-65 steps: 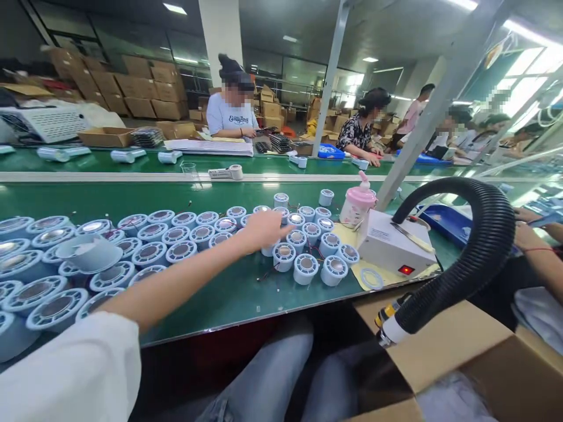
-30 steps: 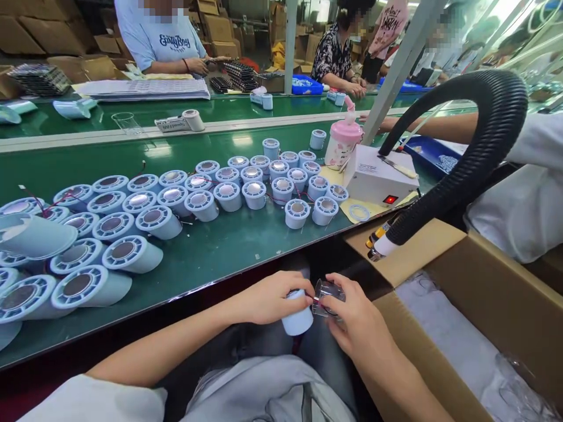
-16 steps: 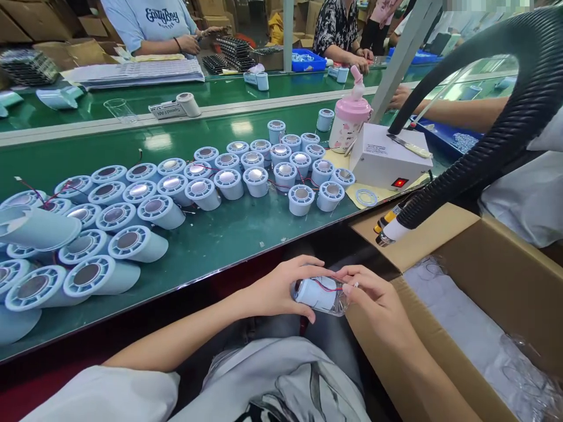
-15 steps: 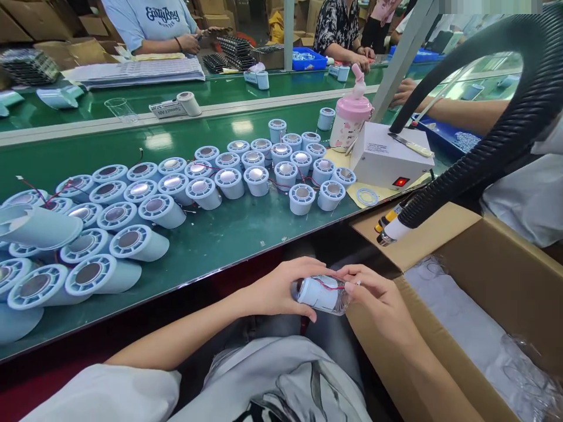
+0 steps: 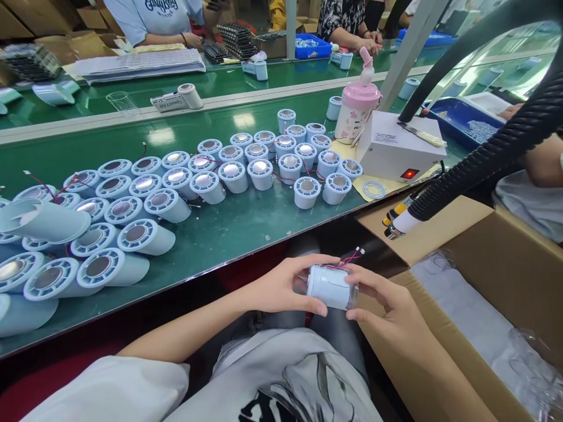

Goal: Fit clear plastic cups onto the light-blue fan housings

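Note:
Above my lap, a light-blue cylindrical housing (image 5: 329, 286) lies on its side between both hands. Clear plastic shows around its right end. Red and blue wires (image 5: 349, 258) with small white plugs stick up from its top edge. My left hand (image 5: 290, 287) grips the left end, thumb in front and fingers behind. My right hand (image 5: 382, 296) holds the right end, its fingers on top and its thumb below. On the green bench beyond stand rows of similar light-blue housings (image 5: 233, 176) with round metal centres, some trailing wires.
A cardboard box (image 5: 461, 258) lined with white sheet and clear plastic pieces is at my right. Over it hangs a black flexible hose (image 5: 475, 158). A white box with a red switch (image 5: 396, 146) and a pink-lidded cup (image 5: 358, 108) stand on the bench. Co-workers sit across.
The housing has turned in my hands, so the wires, which lay along its side under my right fingers, now stand free at the top. The view has shifted slightly.

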Available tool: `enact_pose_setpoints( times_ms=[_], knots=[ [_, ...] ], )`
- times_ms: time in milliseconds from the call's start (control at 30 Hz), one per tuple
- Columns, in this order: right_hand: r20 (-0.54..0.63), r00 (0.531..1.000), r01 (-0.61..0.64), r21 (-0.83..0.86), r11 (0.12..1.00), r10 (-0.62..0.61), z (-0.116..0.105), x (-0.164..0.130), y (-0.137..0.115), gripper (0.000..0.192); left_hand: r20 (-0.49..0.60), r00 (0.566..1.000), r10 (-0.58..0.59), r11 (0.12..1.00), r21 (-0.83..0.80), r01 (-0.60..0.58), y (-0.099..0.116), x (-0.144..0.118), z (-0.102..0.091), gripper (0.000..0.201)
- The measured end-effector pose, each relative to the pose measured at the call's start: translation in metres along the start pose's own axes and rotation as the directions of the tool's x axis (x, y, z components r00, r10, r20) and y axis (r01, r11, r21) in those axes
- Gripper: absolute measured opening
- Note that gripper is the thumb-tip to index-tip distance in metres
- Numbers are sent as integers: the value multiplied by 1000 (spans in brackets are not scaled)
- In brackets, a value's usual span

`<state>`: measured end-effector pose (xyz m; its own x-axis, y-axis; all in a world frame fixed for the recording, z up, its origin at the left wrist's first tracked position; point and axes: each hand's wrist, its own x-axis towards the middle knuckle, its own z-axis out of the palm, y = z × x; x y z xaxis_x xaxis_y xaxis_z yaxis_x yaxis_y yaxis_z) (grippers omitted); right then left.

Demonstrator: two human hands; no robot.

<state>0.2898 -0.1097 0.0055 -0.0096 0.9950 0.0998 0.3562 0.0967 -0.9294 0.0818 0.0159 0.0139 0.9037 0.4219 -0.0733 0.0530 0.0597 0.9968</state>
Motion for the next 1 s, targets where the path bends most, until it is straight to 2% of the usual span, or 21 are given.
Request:
enact_pose_setpoints(
  times_ms=[167, 467, 1000],
  knots=[
    [52, 989, -144, 180, 973, 137, -1, 1, -9, 36, 17, 996, 84, 993, 80, -85, 5, -4, 0, 75],
    [135, 957, -290, 373, 882, 257, 1, 0, -11, 39, 42, 989, 139, 971, 193, -144, 5, -7, -2, 77],
    [219, 897, -439, 549, 711, 385, 12, 5, -3, 38, 73, 959, 275, 920, 271, -284, 3, -11, -4, 73]
  ],
)
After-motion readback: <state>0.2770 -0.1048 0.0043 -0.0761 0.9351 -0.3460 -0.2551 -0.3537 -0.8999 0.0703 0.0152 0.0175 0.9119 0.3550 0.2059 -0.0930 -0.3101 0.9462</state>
